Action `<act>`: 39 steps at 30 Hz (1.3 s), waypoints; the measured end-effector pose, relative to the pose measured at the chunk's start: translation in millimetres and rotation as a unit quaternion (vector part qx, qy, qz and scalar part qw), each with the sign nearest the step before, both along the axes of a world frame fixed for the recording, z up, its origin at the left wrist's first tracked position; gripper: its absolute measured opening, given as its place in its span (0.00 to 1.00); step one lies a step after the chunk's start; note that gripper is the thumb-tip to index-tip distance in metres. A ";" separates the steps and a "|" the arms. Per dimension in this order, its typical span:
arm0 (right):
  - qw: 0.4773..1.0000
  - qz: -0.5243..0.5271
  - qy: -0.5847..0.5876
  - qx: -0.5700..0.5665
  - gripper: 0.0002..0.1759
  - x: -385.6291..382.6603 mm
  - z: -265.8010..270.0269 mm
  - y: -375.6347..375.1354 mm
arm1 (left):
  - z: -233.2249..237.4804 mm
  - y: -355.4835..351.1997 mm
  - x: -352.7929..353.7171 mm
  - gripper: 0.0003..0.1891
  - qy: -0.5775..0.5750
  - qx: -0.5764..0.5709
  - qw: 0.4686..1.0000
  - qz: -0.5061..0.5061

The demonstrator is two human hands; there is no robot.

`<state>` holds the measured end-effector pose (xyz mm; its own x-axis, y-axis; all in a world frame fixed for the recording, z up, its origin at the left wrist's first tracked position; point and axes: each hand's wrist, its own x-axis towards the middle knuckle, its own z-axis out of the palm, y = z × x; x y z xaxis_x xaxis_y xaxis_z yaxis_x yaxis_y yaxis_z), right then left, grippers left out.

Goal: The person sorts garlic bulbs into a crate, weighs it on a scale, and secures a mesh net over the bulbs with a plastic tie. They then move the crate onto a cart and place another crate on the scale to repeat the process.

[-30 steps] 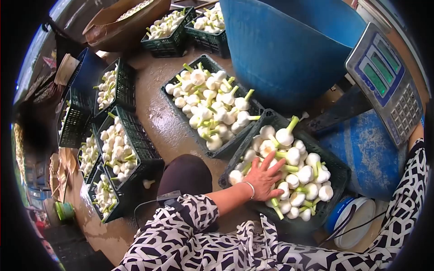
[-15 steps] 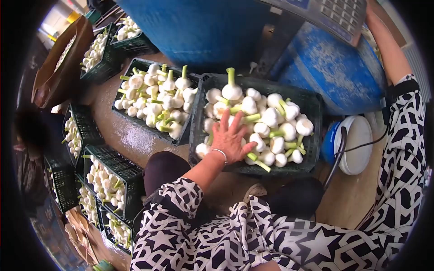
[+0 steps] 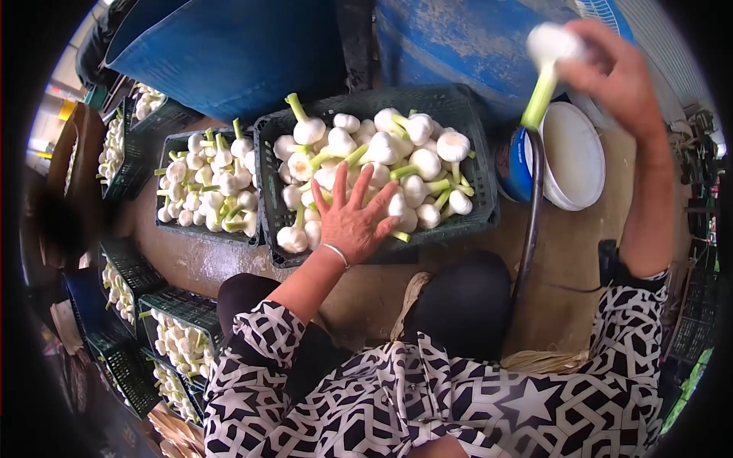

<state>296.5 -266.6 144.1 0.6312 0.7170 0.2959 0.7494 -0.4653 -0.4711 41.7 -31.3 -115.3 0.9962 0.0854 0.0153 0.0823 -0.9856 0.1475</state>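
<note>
My right hand point(image 3: 622, 84), raised at the upper right, grips a white garlic bulb point(image 3: 551, 44) whose thick green stem points down. Both are a little blurred. Over the big dark green crate point(image 3: 479, 179), my left hand point(image 3: 353, 221) lies with fingers spread on the heaped garlic bulbs point(image 3: 425, 162). It touches the bulbs near the crate's front edge without closing round any. Most bulbs there are white with short green stems, and one with a longer stem point(image 3: 294, 107) stands up at the back left.
A second crate of garlic point(image 3: 208, 234) adjoins on the left. Several more garlic crates point(image 3: 179, 309) are stacked at the lower left. Behind stand a blue drum point(image 3: 229, 57) and another blue drum point(image 3: 450, 49). A white bucket point(image 3: 584, 156) and a dark hose point(image 3: 532, 210) are on the right.
My right hand has come down from the top right and now shows a garlic bulb in it. The keypad device has left the view. My view has turned right; my left hand stays on the garlic.
</note>
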 end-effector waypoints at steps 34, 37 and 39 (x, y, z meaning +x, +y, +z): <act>0.996 0.051 0.069 -0.034 0.10 -101.1 -235.9 43.3 | 0.0 78.0 26.5 0.30 -0.165 -0.123 0.979 -0.014; 0.999 -0.010 -0.019 0.039 0.17 -69.8 -228.2 75.7 | 3.7 130.7 69.8 0.29 -0.178 -0.143 0.939 0.257; 0.998 -0.051 -0.036 0.016 0.17 -49.6 -260.8 106.8 | 13.6 125.0 94.1 0.27 -0.026 -0.099 0.936 0.338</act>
<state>246.9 -159.8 -116.7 0.6762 0.6396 0.3654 0.7317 -0.5256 -0.4340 135.7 93.7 -101.6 0.7123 0.7015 -0.0214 0.6643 -0.6640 0.3434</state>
